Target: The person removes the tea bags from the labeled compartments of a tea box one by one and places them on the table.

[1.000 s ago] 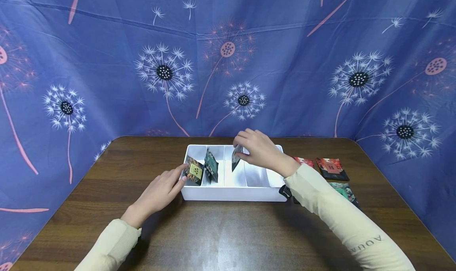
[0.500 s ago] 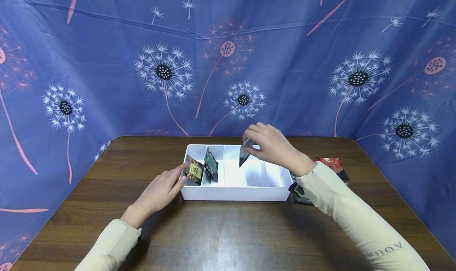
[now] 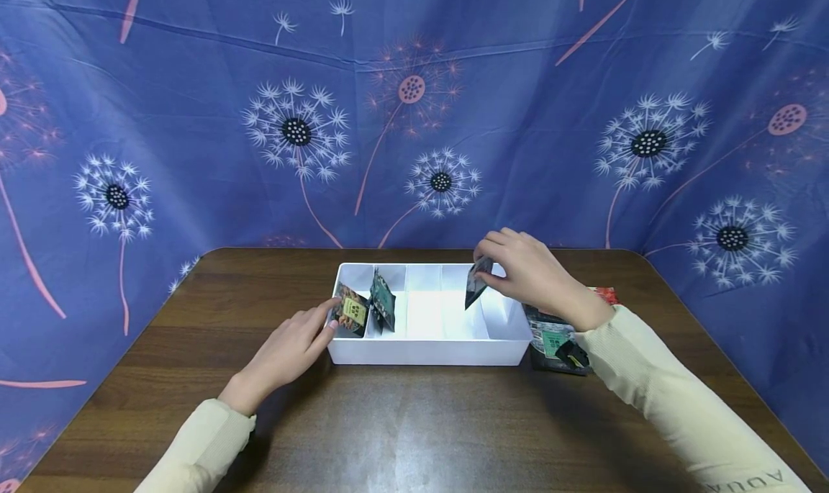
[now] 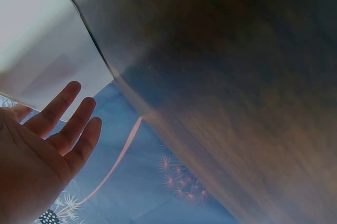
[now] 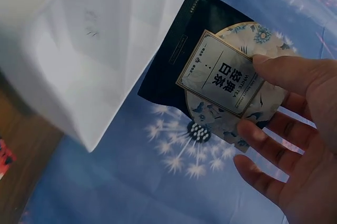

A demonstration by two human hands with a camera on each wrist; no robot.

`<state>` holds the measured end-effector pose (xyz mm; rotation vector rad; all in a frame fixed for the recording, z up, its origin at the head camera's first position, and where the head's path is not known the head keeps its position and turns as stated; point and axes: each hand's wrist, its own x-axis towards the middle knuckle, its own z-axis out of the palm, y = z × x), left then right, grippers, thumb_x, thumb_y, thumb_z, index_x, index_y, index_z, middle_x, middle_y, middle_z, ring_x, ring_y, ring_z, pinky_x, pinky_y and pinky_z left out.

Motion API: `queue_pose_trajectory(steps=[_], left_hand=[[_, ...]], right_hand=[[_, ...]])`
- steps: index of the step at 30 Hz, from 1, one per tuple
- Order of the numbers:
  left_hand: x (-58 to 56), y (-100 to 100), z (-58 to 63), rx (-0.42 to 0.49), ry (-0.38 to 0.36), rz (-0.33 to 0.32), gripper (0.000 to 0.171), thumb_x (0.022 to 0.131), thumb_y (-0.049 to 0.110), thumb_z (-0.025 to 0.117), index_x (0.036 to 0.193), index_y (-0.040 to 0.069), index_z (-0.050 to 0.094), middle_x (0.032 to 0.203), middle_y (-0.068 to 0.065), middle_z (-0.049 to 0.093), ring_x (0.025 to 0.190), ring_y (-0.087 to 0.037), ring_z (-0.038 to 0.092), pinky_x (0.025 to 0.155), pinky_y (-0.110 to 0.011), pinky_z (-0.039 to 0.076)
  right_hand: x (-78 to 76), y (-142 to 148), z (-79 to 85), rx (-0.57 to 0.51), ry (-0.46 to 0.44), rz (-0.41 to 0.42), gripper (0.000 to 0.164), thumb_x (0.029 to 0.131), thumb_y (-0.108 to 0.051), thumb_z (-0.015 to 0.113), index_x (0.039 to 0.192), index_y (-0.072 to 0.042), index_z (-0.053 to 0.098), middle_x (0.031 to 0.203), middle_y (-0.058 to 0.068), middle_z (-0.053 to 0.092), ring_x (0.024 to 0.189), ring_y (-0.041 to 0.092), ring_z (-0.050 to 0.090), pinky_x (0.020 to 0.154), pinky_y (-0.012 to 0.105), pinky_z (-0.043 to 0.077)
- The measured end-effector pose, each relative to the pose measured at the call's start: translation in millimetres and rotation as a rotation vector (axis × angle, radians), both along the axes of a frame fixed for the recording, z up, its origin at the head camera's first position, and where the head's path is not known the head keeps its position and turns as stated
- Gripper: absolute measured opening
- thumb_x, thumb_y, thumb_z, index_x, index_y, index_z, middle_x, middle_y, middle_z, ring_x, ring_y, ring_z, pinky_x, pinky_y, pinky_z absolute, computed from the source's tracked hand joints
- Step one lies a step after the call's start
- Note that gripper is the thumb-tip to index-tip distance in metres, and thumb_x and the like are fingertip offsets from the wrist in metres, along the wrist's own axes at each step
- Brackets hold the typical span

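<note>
My right hand [image 3: 531,273] pinches a tea sachet [image 5: 213,74] between thumb and fingers, over the right part of a white divided tray [image 3: 427,353]. The sachet is dark at one end, with blue flowers and a pale label reading "WHITE TEA". At the tray's left end, my left hand [image 3: 291,345] touches the rim with extended fingers, beside a sachet with a yellow label [image 3: 352,311] that leans in the leftmost compartment. A dark green sachet [image 3: 383,302] stands tilted in the compartment to its right.
Just right of the tray lie several more sachets, among them one with a green label [image 3: 553,342] and a red one [image 3: 607,295], partly hidden by my right forearm. A blue dandelion-print cloth [image 3: 414,155] hangs behind the brown wooden table [image 3: 414,421].
My right hand has moved rightward along the tray with the white tea sachet, from above the middle compartments to the right ones. My left hand has stayed at the left end.
</note>
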<state>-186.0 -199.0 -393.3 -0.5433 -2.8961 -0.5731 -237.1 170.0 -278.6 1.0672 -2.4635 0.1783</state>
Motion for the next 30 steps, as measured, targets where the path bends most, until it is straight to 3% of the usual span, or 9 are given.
queue_pose_trajectory(steps=[9, 22, 30], left_hand=[[0.0, 0, -0.3, -0.014, 0.030, -0.007, 0.049, 0.098, 0.042, 0.034, 0.141, 0.019, 0.034, 0.133, -0.007, 0.051, 0.118, -0.029, 0.051, 0.095, -0.051, 0.040], [0.2, 0, -0.2, -0.010, 0.009, -0.003, 0.050, 0.098, 0.042, 0.034, 0.142, 0.020, 0.033, 0.134, -0.007, 0.050, 0.119, -0.029, 0.050, 0.096, -0.051, 0.039], [-0.6, 0, -0.1, -0.009, -0.004, -0.005, 0.050, 0.098, 0.043, 0.033, 0.142, 0.019, 0.032, 0.136, -0.007, 0.048, 0.121, -0.029, 0.049, 0.098, -0.051, 0.037]], right_hand=[[4.2, 30, -1.5, -0.007, -0.009, -0.043, 0.016, 0.075, -0.024, 0.074, 0.085, -0.017, 0.063, 0.082, -0.004, 0.060, 0.071, 0.012, 0.049, 0.062, 0.029, 0.040], [9.6, 68, 3.1, -0.048, 0.043, -0.062, 0.017, 0.072, -0.019, 0.075, 0.084, -0.016, 0.063, 0.081, -0.003, 0.060, 0.068, 0.011, 0.047, 0.057, 0.028, 0.038], [13.6, 89, 0.1, -0.021, 0.023, -0.101, 0.018, 0.071, -0.018, 0.076, 0.084, -0.018, 0.063, 0.081, -0.004, 0.060, 0.069, 0.011, 0.048, 0.056, 0.028, 0.038]])
